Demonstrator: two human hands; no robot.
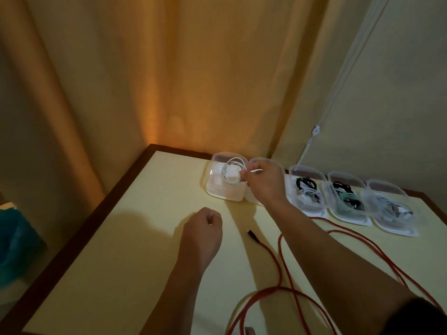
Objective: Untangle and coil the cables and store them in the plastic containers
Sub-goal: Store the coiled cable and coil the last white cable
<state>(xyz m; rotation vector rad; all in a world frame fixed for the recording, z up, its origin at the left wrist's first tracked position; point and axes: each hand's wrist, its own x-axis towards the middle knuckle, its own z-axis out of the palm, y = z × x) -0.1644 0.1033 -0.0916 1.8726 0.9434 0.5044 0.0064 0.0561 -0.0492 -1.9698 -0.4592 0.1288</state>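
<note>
While right hand (263,182) pinches white cable (233,171), left hand (204,228) fisted, 5 containers (304,189), 1 red cable (285,269).

Head view, looking forward-down, close over table (125,238).

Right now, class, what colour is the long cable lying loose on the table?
Red, with a dark plug; the red cable shows in the head view.

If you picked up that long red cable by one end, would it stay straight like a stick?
Probably not. The red cable lies in loose curves and loops across the table, so it likely flops and dangles. It looks thin, so probably light. Its loops cross each other, so it might snag.
</note>
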